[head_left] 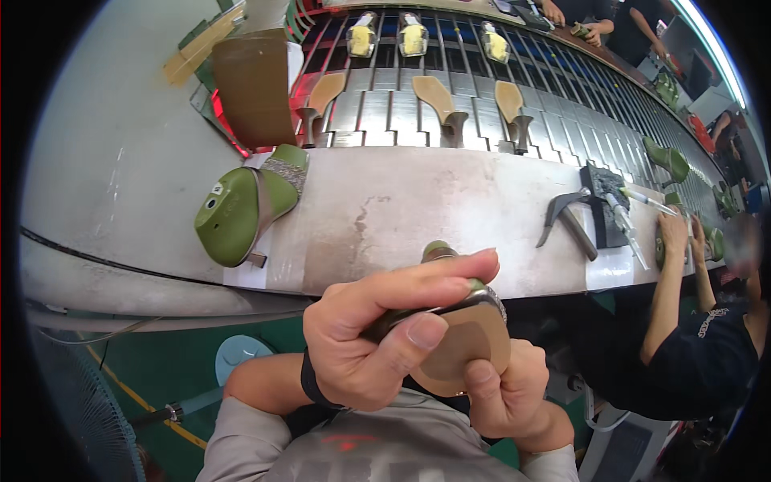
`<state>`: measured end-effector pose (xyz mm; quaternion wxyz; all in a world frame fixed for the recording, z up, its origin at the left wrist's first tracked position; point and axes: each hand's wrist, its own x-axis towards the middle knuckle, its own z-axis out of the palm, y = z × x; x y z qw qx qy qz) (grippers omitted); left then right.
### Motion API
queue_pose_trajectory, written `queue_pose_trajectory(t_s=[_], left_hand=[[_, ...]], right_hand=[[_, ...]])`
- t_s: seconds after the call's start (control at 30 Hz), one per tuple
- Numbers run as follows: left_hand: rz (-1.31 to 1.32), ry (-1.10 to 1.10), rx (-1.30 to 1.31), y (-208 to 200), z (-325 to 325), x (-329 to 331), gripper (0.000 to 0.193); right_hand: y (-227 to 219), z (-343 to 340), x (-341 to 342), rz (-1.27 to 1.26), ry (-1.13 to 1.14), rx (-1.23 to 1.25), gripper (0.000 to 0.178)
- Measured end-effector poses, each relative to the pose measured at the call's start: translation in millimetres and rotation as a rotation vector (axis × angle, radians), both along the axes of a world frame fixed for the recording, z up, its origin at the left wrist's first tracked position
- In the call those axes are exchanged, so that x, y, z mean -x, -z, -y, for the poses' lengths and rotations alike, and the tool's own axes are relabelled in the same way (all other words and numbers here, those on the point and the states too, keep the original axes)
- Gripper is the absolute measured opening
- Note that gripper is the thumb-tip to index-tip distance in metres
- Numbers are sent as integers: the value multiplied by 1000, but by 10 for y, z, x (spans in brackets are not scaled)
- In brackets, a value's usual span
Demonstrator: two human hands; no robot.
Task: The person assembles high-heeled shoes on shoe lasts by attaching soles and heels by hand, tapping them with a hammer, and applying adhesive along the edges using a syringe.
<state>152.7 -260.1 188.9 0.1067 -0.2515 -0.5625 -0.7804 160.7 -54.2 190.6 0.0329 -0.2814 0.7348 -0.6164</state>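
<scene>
Just over the table's near edge I hold a shoe on a green last, with its tan sole (pixel 458 345) facing up. My left hand (pixel 361 333) wraps round it from the left, its thumb on the sole and its fingers across the far side. From the right, my right hand (pixel 510 386) grips the sole end nearest me, thumb on top; its other fingers are partly hidden. At the left of the table lies another green last (pixel 233 217) with a shoe upper and straps on it.
A hammer (pixel 574 229) and a black block (pixel 604 205) lie on the table (pixel 450 197) at the right, beside a white brush-like tool (pixel 622 217). Beyond, a slatted conveyor (pixel 385 112) carries heeled tan soles (pixel 434 96) and wrapped items (pixel 413 40). A co-worker's arms (pixel 666 265) reach in at right.
</scene>
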Motion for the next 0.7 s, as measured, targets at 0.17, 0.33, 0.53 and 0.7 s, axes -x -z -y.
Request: queue_pose_trajectory(t_s=[0.17,0.33,0.53,0.7], left_hand=[[193,-137,20,-211,138,-158,20],[251,-290,48,-263,245,-108,23],[262,-357,154,-156,423,-63,20],[296,-304,227,18,480,-62,22]], right_hand=[[44,174,-30,-129,-48,-73,17],[-12,313,105,-148,-132,-71,15],[59,386,155,-140,-89,-55,10],[68,399,200,-231,-48,-148,13]])
